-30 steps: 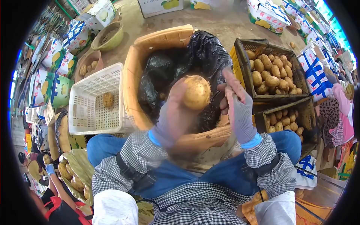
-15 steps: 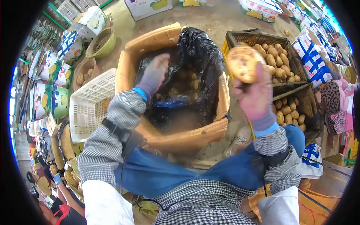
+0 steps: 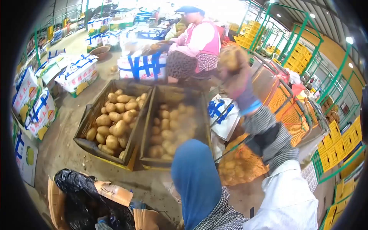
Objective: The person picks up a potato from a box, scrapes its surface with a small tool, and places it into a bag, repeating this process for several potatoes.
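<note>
My right hand (image 3: pixel 238 78), in a purplish glove with a light blue cuff, is raised out to the right and smeared by motion. A potato (image 3: pixel 232 58) is in its fingers, above an orange mesh sack (image 3: pixel 239 163) of potatoes. At the bottom edge, my left hand (image 3: pixel 99 210) is down inside a cardboard box (image 3: pixel 115 191) lined with a black plastic bag (image 3: pixel 74 182). Shadow and blur hide its fingers. Two dark crates sit side by side in front of me: a left crate (image 3: pixel 86 143) and a right crate (image 3: pixel 149 126), both holding several potatoes.
A person in a pink vest (image 3: pixel 211 32) sits beyond the crates, beside a carton with blue tape (image 3: pixel 142 67). More printed cartons (image 3: pixel 78 74) stand to the left. Filled orange mesh sacks (image 3: pixel 285 111) lie to the right, with yellow crates (image 3: pixel 331 142) stacked farther off.
My view has swung to the right. My right hand has carried the potato outward, away from the lined box. My left hand is lower in the view, inside the box.
</note>
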A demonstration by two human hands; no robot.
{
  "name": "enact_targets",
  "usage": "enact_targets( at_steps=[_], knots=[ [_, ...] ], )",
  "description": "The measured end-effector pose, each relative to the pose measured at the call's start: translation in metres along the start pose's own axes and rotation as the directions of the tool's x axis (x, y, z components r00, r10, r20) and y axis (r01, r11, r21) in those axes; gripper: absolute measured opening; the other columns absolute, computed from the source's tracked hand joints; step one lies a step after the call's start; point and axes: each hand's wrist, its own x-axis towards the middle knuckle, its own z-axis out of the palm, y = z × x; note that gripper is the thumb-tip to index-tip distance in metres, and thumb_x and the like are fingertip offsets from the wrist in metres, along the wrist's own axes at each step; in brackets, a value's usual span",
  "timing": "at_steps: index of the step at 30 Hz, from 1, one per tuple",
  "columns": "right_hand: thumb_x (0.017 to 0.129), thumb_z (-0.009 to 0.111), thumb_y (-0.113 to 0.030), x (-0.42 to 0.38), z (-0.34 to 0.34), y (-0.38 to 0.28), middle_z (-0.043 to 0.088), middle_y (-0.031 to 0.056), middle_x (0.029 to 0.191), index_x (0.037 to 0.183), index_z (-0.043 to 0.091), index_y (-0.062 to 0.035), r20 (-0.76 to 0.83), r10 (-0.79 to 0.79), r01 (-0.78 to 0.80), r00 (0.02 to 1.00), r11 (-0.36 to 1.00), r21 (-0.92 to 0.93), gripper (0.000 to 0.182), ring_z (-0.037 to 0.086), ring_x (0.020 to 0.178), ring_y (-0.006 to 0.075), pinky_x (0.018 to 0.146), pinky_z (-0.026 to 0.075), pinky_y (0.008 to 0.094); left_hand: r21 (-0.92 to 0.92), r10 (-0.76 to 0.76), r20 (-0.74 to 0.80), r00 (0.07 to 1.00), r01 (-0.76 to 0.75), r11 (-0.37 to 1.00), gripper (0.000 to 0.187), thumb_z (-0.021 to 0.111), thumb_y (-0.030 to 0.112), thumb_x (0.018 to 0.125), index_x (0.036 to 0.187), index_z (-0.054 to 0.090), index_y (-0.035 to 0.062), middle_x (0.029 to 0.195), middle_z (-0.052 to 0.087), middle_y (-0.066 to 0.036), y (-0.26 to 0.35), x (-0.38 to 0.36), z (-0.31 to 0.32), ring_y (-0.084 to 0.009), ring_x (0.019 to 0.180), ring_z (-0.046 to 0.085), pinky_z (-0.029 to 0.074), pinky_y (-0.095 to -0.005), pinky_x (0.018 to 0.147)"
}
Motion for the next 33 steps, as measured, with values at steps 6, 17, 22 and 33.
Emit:
enact_targets(
  at_steps=[6,17,22,33],
  knots=[
    [0.086,0.063,-0.027,0.122,-0.165,-0.143,0.051,-0.0014,0.063,0.078,0.055,-0.0164,-0.248,-0.367,0.281,0.897,0.905,-0.32,0.016,0.051,0.052,0.0121,0.047,0.042,0.0251,0.017,0.008,0.018,1.0,-0.008,1.0,0.035,0.05,0.025,0.093,0.119,0.058,0.0027,0.111,0.063,-0.022,-0.007,-0.014,-0.01,-0.0339,0.106,0.06,0.047,-0.0429,0.092],
    [0.101,0.041,-0.021,-0.047,0.022,0.069,0.045,0.011,0.142,0.14,0.042,-0.0024,0.158,0.306,-0.238,0.939,0.909,-0.342,0.043,0.05,0.105,0.0101,0.063,0.042,0.0122,-0.051,0.085,0.083,0.993,-0.081,0.995,0.03,0.051,0.024,0.092,0.112,0.064,0.0052,0.109,0.065,-0.02,-0.021,-0.116,0.041,-0.0304,0.104,0.063,0.049,-0.0408,0.089],
    [0.1,0.043,-0.022,-0.134,0.148,0.113,0.059,0.0076,0.127,0.131,0.054,-0.0053,0.574,0.311,0.067,0.758,0.838,-0.542,0.037,0.048,0.06,0.0037,0.046,0.036,0.0138,-0.249,0.06,0.096,0.994,-0.035,0.968,0.031,0.056,0.025,0.09,0.11,0.065,0.0042,0.106,0.066,-0.019,-0.036,-0.132,0.049,-0.0283,0.099,0.064,0.051,-0.039,0.083],
    [0.099,0.044,-0.009,-0.287,0.255,0.149,0.063,0.0055,0.095,0.147,0.038,-0.0125,0.707,0.663,-0.652,0.245,0.652,-0.386,0.048,0.049,0.057,0.0034,0.05,0.044,0.016,-0.712,0.032,-0.205,0.978,-0.127,-0.691,0.053,0.06,0.028,0.091,0.138,0.043,0.0094,0.131,0.055,-0.009,0.011,-0.335,-0.146,-0.0248,0.119,0.055,0.047,-0.0423,0.099]
  ],
)
